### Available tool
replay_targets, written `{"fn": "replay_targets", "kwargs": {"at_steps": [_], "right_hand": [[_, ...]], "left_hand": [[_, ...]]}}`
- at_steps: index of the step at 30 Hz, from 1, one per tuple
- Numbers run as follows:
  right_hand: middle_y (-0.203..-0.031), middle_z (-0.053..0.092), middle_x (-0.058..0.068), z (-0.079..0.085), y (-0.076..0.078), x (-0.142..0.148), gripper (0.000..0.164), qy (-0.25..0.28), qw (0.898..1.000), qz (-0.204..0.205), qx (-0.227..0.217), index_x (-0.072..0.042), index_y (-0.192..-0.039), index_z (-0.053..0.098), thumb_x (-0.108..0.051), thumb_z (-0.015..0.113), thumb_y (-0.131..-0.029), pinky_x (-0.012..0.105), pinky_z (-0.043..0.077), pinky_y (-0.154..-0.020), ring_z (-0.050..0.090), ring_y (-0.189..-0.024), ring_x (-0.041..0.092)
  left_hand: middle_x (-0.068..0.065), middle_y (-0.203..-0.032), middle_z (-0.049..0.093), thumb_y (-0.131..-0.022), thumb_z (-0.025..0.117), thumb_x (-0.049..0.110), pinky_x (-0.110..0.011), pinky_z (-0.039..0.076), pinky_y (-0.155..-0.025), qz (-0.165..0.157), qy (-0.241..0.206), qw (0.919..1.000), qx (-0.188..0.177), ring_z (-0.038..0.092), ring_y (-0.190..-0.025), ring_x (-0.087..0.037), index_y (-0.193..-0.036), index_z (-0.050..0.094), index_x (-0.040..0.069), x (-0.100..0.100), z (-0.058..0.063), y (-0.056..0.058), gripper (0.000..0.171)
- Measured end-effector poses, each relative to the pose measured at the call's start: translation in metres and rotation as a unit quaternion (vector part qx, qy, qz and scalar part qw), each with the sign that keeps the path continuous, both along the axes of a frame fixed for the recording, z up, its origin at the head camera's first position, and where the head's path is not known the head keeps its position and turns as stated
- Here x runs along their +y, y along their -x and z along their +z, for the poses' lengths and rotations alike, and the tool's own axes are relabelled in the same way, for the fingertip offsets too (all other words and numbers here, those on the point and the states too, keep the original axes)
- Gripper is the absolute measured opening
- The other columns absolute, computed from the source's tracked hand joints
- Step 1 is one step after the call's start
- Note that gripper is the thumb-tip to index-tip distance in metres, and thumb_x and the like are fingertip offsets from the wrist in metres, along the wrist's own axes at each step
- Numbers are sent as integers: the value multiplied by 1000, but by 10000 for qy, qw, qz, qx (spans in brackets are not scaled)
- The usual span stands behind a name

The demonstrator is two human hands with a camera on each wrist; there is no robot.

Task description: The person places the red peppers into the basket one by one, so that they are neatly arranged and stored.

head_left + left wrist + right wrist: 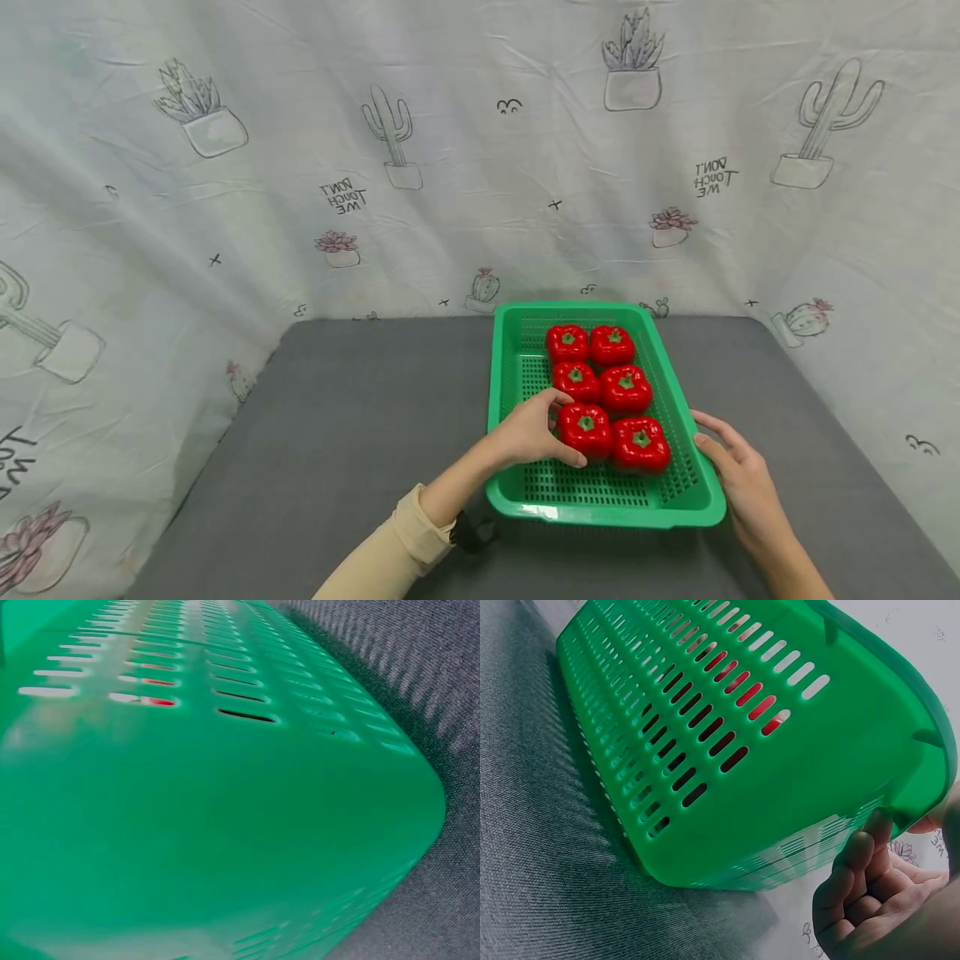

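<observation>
A green plastic basket (600,515) with slotted sides holds several shiny red bell peppers (626,387) with green stems, standing in two columns. My left hand (531,429) reaches over the near left side and grips the front-left bell pepper (585,431), thumb in front and fingers behind. That pepper sits beside the front-right bell pepper (640,446). On the basket's right side my right hand (742,475) holds the rim, thumb at the edge; the right wrist view shows its fingers (855,851) curled beneath the rim. The left wrist view shows only the basket's outer wall (225,802).
The basket stands on a grey cloth-covered table (375,417), towards its right part. A pale curtain (465,233) printed with cacti and succulents hangs behind the table and along both sides. Inside the basket, bare slotted floor (534,375) shows left of the peppers.
</observation>
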State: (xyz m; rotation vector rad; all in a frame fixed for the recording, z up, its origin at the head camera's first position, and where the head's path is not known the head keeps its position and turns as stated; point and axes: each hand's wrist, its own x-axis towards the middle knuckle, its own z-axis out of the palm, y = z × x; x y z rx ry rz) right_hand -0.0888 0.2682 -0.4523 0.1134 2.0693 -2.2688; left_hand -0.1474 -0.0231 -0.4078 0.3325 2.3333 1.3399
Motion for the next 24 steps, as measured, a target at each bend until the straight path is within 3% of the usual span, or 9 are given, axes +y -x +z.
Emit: {"fn": "replay_targets", "kwargs": {"at_steps": [6,14,24], "right_hand": [[-86,71,9,0,0,1,40,45,10000,35,17,-12,-140,50,-25,56,-102,35,57,-59,70,-70,21],[-88,71,9,1,1,0,40,135,9998,95,102,-11,-140,49,-24,55,-103,36,58,-60,71,-72,21],[-90,71,7,1,0,0,38,65,9999,74,82,-13,-138,51,-25,56,-103,35,58,-62,71,-74,20]], "left_hand": [[2,-119,55,-68,92,18,-31,52,-76,-10,17,10000,-47,55,-101,-18,-135,52,14,3,-2,2,79],[0,-122,55,-67,93,17,-35,51,-82,-31,285,9996,-72,54,-107,-19,-134,51,12,4,-1,1,80],[-1,-114,55,-66,94,18,-33,51,-77,28,310,9993,-193,55,-99,-17,-128,49,13,5,0,0,77]]}}
